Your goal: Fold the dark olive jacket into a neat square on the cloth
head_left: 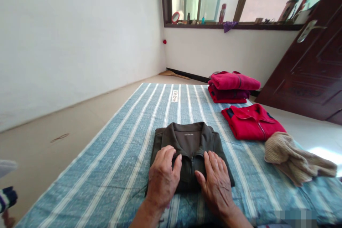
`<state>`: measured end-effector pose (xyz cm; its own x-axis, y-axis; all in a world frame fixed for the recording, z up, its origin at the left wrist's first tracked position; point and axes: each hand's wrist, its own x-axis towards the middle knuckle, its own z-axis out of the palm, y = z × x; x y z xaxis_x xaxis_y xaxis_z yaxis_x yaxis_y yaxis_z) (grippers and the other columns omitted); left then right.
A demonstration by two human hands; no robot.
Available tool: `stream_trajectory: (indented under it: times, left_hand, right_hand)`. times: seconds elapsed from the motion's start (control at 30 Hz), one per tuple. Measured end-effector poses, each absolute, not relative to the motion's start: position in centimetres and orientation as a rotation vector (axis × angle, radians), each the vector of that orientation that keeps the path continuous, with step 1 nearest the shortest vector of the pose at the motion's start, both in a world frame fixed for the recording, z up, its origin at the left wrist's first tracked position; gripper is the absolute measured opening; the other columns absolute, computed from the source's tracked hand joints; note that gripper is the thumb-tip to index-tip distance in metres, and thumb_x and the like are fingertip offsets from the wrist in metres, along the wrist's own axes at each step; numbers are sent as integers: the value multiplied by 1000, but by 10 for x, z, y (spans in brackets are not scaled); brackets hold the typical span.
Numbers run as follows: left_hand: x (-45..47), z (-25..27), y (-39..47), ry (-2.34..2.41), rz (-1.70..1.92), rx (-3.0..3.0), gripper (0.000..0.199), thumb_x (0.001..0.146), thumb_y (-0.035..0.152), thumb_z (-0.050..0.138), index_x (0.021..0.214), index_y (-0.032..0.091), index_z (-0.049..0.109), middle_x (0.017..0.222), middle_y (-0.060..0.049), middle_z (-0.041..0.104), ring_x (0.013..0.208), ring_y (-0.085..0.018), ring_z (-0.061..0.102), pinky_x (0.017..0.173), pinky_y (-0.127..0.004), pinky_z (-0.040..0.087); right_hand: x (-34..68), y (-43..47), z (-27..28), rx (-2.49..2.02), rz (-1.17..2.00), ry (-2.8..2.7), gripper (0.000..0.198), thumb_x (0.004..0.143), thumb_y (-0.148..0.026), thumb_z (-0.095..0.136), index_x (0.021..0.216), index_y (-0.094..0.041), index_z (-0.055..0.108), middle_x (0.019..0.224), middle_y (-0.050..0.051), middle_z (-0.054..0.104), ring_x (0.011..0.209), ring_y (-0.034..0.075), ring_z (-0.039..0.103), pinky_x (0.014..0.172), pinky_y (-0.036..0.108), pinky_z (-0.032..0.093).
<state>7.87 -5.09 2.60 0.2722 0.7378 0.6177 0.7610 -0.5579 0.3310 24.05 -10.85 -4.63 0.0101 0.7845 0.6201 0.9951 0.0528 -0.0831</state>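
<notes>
A dark olive zip-neck jacket [187, 174], folded into a neat rectangle, lies before me with its collar pointing away. My left hand [164, 172] rests on its left front, fingers stretched out and thumb apart. On the right front lies my right hand [216, 181], also flat, with its thumb spread toward the zip. Neither hand grips the cloth. The jacket's lower edge is partly hidden by my hands and wrists. Beneath it spreads a blue cloth with white stripes [117, 156].
To the right lie a folded red zip jacket [251, 124] and a crumpled beige knit garment [296, 156]. Farther back stands a stack of folded red and maroon clothes [232, 87]. A dark red door [307, 71] is at the right; a windowsill [200, 26] holds bottles and a mirror.
</notes>
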Motion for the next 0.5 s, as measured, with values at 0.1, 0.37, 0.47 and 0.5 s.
stream_trajectory:
  times: [0.1,0.37,0.47,0.5]
  left_hand:
    - [86,50,-37,-1530,-942,-2642,14,88,18,45,83,16,58,83,-6,62,81,-20,60,75,-32,50]
    - [129,86,-3,-1405,130,-3090,13,74,16,53,76,18,66,82,-8,68,83,-27,65,72,-36,49]
    - [136,89,4,-1326,225,-3175,15,69,14,53,75,19,67,79,-8,69,84,-29,65,69,-36,48]
    - [137,89,6,-1316,239,-3201,16,69,14,53,76,19,67,78,-8,68,83,-29,65,69,-35,48]
  right_hand:
    - [240,-108,-46,-1797,-515,-1817,59,95,-49,28,123,-2,51,121,22,56,116,33,48,94,48,40]
    - [240,-107,-47,-1801,-512,-1803,58,94,-48,31,120,-2,55,121,23,56,116,34,48,94,49,40]
    - [240,-106,-47,-1789,-512,-1790,57,94,-48,32,119,-2,56,121,23,56,116,34,48,95,49,40]
    - [240,-107,-46,-1785,-505,-1790,57,94,-48,32,119,-2,56,121,23,56,116,34,48,95,49,39]
